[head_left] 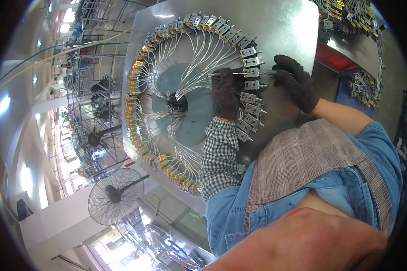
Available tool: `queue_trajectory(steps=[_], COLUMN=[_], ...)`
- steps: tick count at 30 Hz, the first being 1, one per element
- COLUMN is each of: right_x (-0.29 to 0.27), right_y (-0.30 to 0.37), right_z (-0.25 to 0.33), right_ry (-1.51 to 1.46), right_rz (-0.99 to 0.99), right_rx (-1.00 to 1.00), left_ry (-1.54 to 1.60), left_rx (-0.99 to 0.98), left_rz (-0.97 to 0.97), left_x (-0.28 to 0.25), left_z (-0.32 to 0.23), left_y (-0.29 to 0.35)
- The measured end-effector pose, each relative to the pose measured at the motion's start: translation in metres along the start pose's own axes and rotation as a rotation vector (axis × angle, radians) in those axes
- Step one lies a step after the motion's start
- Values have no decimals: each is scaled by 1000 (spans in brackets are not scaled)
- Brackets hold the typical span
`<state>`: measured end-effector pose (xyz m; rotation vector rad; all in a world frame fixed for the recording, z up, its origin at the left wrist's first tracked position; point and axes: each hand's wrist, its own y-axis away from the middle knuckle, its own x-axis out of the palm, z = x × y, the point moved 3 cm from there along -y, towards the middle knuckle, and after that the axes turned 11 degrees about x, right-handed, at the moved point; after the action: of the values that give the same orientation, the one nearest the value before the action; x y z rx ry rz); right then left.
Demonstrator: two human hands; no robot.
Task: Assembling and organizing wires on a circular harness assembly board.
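A ring of small metal blocks point(249, 52), many with brass-coloured parts point(133, 81), lies around a grey disc point(196, 122) on a metal table. White wires point(192, 56) run from the blocks to the disc's central hole. My left hand point(226, 97), in a dark glove, is closed inside the ring at its right side. A thin metal rod point(211, 75) sticks out of its fingers, level with one block point(252, 72). My right hand point(296, 83), also gloved, is just outside that block. Its fingers are bent together at a thin piece that I cannot make out.
Bare metal tabletop point(285, 27) stretches beyond the ring. At the far right, more wired parts point(366, 88) hang and lie by another table point(355, 52). Standing fans point(115, 194) and metal racks point(83, 77) are on the left. A hose point(77, 46) crosses there.
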<state>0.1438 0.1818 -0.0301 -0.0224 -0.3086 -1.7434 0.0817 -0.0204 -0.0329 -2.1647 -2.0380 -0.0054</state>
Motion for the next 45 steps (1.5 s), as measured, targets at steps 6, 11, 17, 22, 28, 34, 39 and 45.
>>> queue_trajectory(steps=[6, 11, 17, 22, 28, 34, 39, 45], right_x=[1, 0, -1, -1, -2, -1, -2, 0], right_y=[-5, -5, -5, -6, -6, -7, -4, -4], right_z=[-7, -5, -6, -8, -6, -5, 0, 3], right_ry=[-188, -155, -159, -137, -156, -193, -195, -102], right_rz=[99, 92, 103, 102, 122, 100, 120, 50], right_rx=[207, 283, 300, 299, 281, 276, 224, 138], left_ry=[174, 82, -133, -187, 55, -12, 84, 225], left_rx=[-136, -69, -109, 18, -98, -104, -107, -278], left_rz=[-25, -63, 41, 41, 4, 3, 17, -100], left_x=[-9, -8, -7, -5, -9, -15, -11, -1], left_z=[11, 12, 4, 2, 10, 13, 7, -5], left_y=[-1, -2, -4, -2, -3, -3, -5, 0])
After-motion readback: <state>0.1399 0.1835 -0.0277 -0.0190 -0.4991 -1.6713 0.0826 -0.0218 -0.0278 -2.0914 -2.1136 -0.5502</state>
